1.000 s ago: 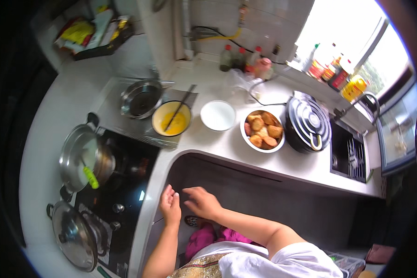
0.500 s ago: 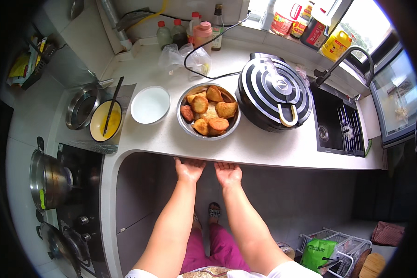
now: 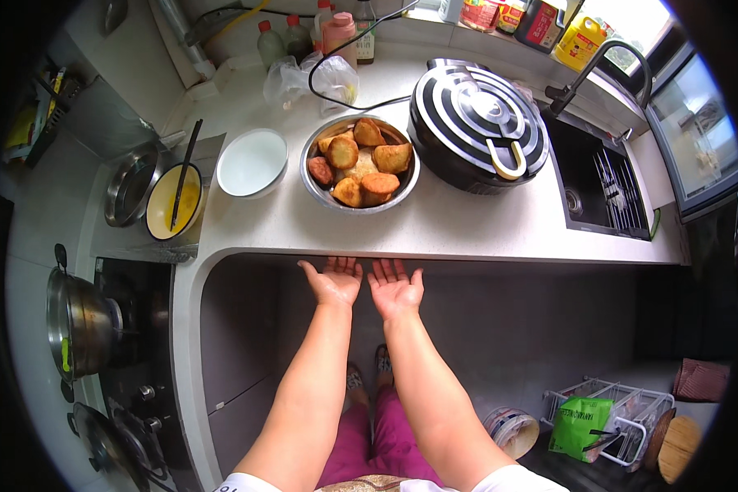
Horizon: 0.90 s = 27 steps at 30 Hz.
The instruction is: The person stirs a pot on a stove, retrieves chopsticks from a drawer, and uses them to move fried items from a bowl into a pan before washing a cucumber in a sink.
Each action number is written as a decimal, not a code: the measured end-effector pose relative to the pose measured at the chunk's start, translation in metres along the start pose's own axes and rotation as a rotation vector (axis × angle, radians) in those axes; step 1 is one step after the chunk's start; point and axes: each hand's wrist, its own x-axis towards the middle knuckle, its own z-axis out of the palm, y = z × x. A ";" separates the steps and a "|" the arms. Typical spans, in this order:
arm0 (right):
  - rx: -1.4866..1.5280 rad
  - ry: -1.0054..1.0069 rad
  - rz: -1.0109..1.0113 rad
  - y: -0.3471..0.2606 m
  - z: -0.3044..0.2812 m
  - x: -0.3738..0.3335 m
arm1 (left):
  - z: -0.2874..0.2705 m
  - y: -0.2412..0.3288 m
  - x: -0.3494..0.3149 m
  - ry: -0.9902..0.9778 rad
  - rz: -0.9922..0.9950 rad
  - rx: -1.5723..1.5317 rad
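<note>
Both open hands, left hand [image 3: 334, 281] and right hand [image 3: 396, 288], hover at the white counter's front edge [image 3: 435, 246]. Straight ahead, bare counter, then the steel bowl of fried pieces [image 3: 359, 163]. Round black striped cooker [image 3: 478, 123] crowds the right; white empty bowl [image 3: 253, 161] flanks left.

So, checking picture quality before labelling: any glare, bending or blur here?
Head view: window at top right blown out; counter edge bows with fisheye; dark corners; left hand, right hand and bowl of fried pieces sharp.
</note>
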 end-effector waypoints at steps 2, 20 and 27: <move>-0.010 0.025 -0.033 0.006 -0.010 -0.008 | -0.013 0.001 -0.008 0.007 0.005 0.015; -0.360 0.405 -0.111 0.037 -0.102 -0.113 | -0.077 0.007 -0.168 0.291 -0.052 0.209; -0.504 0.480 0.001 0.030 -0.108 -0.155 | -0.101 0.014 -0.194 0.305 -0.118 0.292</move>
